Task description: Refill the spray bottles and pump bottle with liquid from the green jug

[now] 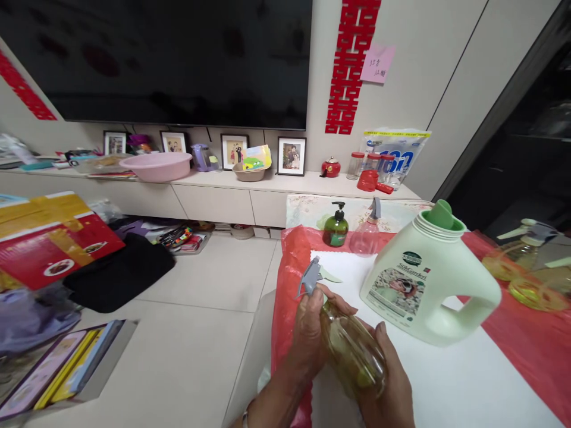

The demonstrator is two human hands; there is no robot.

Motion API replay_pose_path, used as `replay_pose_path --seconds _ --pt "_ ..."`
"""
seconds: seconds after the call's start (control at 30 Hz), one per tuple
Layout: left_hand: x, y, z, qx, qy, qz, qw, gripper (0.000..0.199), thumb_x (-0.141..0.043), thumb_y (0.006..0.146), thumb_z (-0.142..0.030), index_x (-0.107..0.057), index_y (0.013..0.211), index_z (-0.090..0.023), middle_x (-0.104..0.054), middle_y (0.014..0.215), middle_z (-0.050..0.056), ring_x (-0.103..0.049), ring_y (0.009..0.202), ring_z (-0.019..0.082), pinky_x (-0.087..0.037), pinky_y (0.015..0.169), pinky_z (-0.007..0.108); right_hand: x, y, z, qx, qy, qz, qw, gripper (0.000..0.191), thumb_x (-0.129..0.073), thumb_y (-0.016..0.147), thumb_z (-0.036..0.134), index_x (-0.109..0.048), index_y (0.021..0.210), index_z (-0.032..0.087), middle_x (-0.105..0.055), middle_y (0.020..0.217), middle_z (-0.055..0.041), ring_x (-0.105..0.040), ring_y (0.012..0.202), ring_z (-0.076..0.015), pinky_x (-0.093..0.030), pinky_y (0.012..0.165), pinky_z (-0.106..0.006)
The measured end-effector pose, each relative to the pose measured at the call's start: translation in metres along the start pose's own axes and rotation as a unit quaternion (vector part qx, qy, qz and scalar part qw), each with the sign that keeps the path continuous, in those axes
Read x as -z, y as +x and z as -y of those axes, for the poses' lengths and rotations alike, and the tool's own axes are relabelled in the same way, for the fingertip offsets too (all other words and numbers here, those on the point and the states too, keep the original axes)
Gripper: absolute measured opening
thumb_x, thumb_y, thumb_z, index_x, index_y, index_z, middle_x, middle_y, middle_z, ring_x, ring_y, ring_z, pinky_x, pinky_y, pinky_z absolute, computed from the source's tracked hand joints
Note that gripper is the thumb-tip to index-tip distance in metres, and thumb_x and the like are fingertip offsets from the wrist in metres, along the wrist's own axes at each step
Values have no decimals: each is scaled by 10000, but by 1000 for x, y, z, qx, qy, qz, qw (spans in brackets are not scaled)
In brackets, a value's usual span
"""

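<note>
A clear yellowish spray bottle [352, 351] is tilted between my two hands, its grey spray head [310, 275] pointing up and to the left. My left hand [310, 327] wraps round the bottle's neck just under the spray head. Round the lower body of the same bottle, my right hand [390, 380] is closed from the right and below. A large light-green detergent jug [401, 291] with a green cap stands just beyond my right hand on the white mat [468, 380]. Behind the bottle are a green pump bottle [336, 229] and a pink spray bottle [366, 236].
Yellowish spray bottles [517, 255] stand on the red plastic sheet [513, 309] at the right. A long cabinet [214, 202] at the back holds a pink basin [157, 166], picture frames and jars. Boxes and a book bin [107, 356] lie at the left.
</note>
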State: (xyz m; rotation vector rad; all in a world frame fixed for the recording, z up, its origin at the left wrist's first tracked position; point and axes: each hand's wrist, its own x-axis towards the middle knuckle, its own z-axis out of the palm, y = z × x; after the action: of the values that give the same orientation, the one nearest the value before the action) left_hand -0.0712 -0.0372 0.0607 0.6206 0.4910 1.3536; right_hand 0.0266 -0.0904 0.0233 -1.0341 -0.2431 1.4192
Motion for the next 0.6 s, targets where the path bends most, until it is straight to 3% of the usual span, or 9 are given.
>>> replay_pose_path --seconds 0.1,0.17,0.23,0.33,0.43,0.5,0.57,0.6 --pt "-5 -3 5 -22 49 -27 998 327 -544 931 -502 -621 792 -216 -699 724 42 -693 800 233 -525 835 382 2 -2 -1 0 23 -61 998 924 -655 784 736 -420 1462 153 -576 1311 -163 -629 1094 -362 -590 787 -469" --pt "-9 -3 5 -22 62 -57 996 350 -566 908 -530 -621 779 -210 -703 748 47 -702 837 245 -524 847 381 2 -9 -1 62 -12 -66 996 943 -599 815 755 -363 1482 132 -529 1362 -187 -591 1167 -368 -574 866 -495" --pt "-13 -2 4 -3 34 -105 994 347 -609 870 -545 -599 783 -210 -699 746 27 -712 840 238 -524 846 367 -1 -17 -3 148 -64 -58 985 868 -611 849 707 -360 1476 162 -454 1444 -162 -503 1293 -335 -524 998 -455" --pt "-16 2 -1 23 -32 -162 986 350 -681 806 -542 -562 793 -213 -681 709 -9 -719 784 215 -530 829 354 -6 -29 -10 286 -151 -8 946 830 -731 808 604 -376 1473 255 -336 1536 -77 -318 1437 -288 -413 1135 -375" --pt "-15 5 -8 21 -38 -156 987 350 -705 792 -531 -564 791 -211 -696 715 -7 -722 788 208 -529 851 355 -7 -33 -13 382 -271 67 881 804 -714 847 543 -323 1510 312 -269 1561 -69 -295 1442 -297 -357 1168 -429" --pt "-14 5 -11 19 -23 -131 991 344 -700 805 -527 -573 786 -208 -715 735 6 -725 814 210 -527 866 356 -5 -34 -8 365 -300 71 878 781 -705 873 526 -308 1517 334 -280 1550 -72 -341 1415 -285 -387 1141 -427" --pt "-13 4 -13 19 -9 -97 995 335 -685 823 -526 -580 793 -210 -728 752 20 -729 849 224 -526 875 368 -4 -34 0 280 -256 74 922 885 -734 838 605 -274 1539 320 -378 1482 -112 -501 1279 -284 -511 994 -402" --pt "-12 3 -13 18 -4 -77 997 328 -673 835 -525 -584 802 -211 -733 761 26 -729 870 232 -525 882 376 -4 -35 6 219 -212 84 949 963 -730 812 674 -234 1555 314 -443 1418 -139 -599 1132 -280 -569 845 -386"
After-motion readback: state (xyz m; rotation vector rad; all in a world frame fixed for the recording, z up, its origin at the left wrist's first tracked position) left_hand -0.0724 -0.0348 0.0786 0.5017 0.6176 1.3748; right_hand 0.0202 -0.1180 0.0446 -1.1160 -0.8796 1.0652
